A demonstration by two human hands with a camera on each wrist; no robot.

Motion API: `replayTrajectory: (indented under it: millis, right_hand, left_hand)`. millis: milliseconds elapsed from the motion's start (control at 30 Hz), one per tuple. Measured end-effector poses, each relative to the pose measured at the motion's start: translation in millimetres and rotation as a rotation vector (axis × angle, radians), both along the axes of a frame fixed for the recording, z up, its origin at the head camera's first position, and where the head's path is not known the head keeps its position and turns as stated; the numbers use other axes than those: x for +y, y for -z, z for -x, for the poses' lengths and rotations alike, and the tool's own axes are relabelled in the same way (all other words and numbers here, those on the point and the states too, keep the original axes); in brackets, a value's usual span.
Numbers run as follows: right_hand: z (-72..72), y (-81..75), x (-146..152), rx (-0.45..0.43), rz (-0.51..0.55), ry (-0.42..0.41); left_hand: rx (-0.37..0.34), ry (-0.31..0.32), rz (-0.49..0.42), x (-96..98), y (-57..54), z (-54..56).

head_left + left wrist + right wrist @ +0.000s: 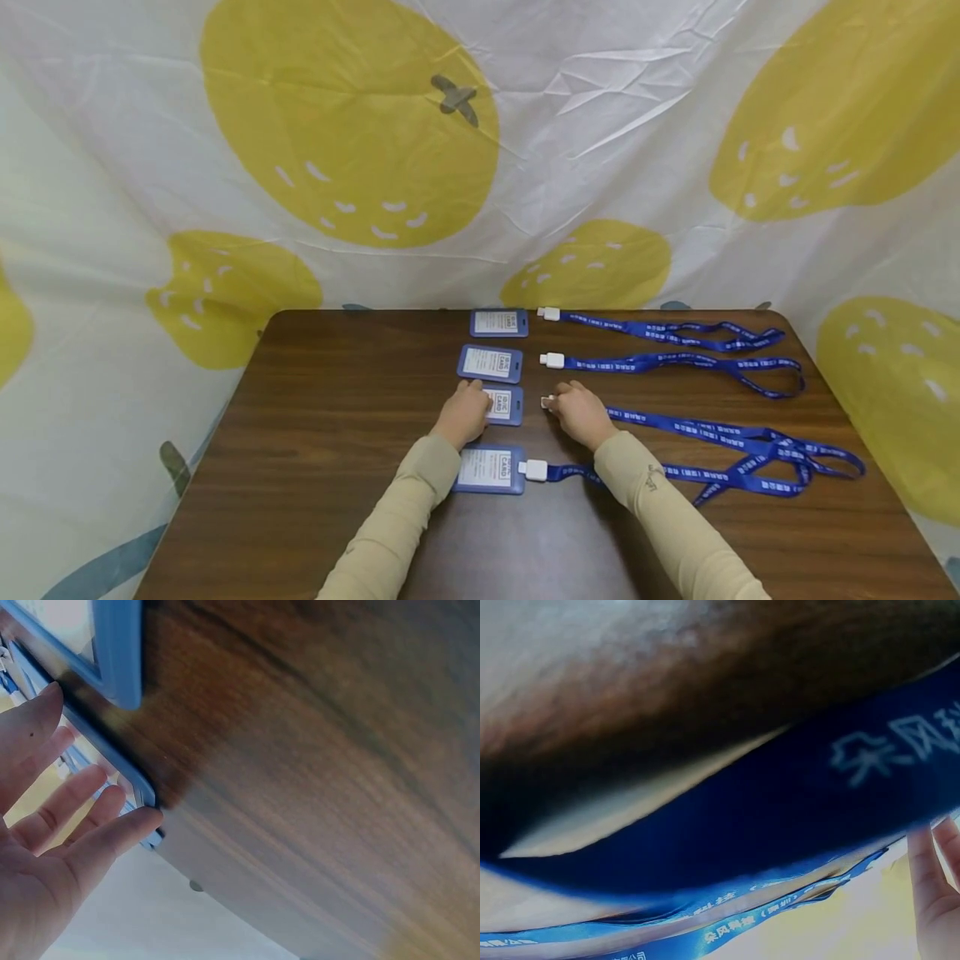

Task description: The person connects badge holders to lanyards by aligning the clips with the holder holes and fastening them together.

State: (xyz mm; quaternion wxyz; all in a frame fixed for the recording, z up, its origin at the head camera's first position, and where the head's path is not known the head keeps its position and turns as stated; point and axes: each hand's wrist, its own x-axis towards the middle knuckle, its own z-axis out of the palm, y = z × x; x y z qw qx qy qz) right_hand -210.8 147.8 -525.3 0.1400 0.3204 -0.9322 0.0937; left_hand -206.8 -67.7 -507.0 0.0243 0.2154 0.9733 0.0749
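My left hand grips the left end of a blue badge holder with a white card inside, third from the back of the table. In the left wrist view the thumb and fingers lie along that holder's edges. My right hand pinches the white clip of a blue lanyard, a short gap from the holder. In the right wrist view, the blue strap fills much of the picture, and only some fingers show at the right edge.
Nearest me, another badge holder is joined to a lanyard's white clip. Two more holders lie farther back, each apart from its lanyard. The straps overlap at the right of the wooden table. A patterned cloth hangs behind.
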Motion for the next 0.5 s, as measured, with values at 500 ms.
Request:
replayTrajectory:
  millis: [500]
  right_hand:
    - [1.0, 3.5, -2.8, 0.035, 0.025, -0.034]
  left_hand:
    - [0.040, 0.019, 0.011, 0.2, -1.1, -2.2]
